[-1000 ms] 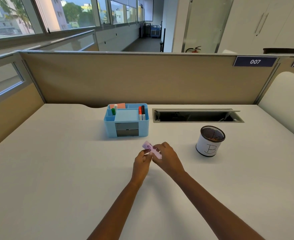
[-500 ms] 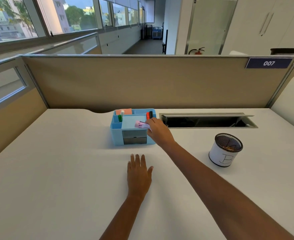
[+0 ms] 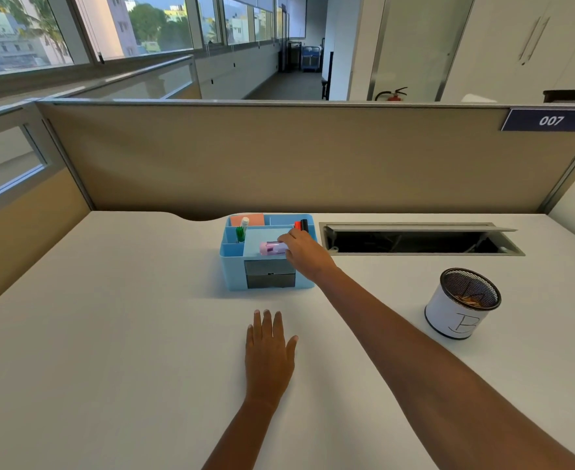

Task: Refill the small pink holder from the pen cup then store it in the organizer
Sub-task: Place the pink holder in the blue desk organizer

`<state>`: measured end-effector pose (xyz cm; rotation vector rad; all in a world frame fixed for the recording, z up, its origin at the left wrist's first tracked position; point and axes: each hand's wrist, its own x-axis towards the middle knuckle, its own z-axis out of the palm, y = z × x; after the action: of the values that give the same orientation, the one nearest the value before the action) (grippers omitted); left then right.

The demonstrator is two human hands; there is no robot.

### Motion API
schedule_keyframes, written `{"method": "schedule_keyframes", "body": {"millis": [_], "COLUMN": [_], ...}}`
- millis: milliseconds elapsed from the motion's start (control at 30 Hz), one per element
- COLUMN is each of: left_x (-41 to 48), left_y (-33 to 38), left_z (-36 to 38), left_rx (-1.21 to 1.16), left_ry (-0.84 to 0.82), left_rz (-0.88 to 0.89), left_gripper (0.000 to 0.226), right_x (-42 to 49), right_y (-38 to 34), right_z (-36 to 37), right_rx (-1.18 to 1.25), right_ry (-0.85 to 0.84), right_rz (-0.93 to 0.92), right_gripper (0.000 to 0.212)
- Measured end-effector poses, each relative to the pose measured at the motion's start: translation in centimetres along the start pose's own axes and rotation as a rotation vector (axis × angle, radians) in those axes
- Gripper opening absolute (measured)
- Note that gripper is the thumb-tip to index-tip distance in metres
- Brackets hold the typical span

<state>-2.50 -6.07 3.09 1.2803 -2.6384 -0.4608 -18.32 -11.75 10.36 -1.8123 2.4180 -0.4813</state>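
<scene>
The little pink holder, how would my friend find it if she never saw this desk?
Look at the white desk and find the blue organizer near the back wall. The pink holder lies on its side in the big middle section, at the right hand's fingertips. It's the only pink thing there; the markers beside it stand upright.

So a second ago both hands were fiddling with the pink holder (image 3: 271,248) mid-desk — now the right hand (image 3: 304,253) has carried it over to the blue organizer (image 3: 233,266) and it's lying on the flat middle section, fingers at its end. The left hand (image 3: 269,353) dropped flat onto the desk (image 3: 109,334).
</scene>
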Motion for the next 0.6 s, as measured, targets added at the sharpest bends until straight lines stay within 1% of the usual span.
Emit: {"method": "schedule_keyframes", "body": {"millis": [33,67,133,200,267,333,367,533,600], "left_x": [-0.2,-0.4,-0.5,-0.5,-0.1,0.2,0.3,-0.2,-0.3], "left_y": [0.0,-0.1,-0.1,-0.1,-0.1,-0.5,-0.7,-0.5,-0.5], "left_z": [-0.1,0.0,0.2,0.4,0.7,1.2,1.3,1.4,1.2], "left_rx": [0.021,0.032,0.02,-0.033,-0.052,-0.047,-0.065,-0.051,-0.023], "left_ry": [-0.022,-0.019,-0.002,-0.005,0.015,-0.059,-0.066,-0.038,-0.068], "left_rz": [0.001,0.006,0.004,-0.001,0.004,-0.008,-0.024,-0.034,-0.045], "left_gripper": [0.093,0.088,0.089,0.096,0.111,0.129,0.133,0.137,0.138], "right_x": [0.1,0.2,0.3,0.4,0.5,0.5,0.5,-0.1,-0.7], "right_y": [0.0,0.0,0.0,-0.1,-0.2,-0.2,-0.2,0.0,0.1], "right_z": [0.1,0.1,0.2,0.2,0.3,0.3,0.4,0.5,0.6], "right_rx": [-0.002,-0.001,0.001,-0.016,-0.038,-0.061,-0.064,-0.046,-0.016], "right_ry": [-0.005,-0.013,-0.036,-0.055,-0.062,-0.071,-0.076,-0.1,-0.088], "right_rz": [0.002,0.002,0.002,0.007,0.011,0.015,0.017,0.025,0.025], "right_gripper": [0.036,0.037,0.037,0.038,0.039,0.042,0.044,0.054,0.06]}}
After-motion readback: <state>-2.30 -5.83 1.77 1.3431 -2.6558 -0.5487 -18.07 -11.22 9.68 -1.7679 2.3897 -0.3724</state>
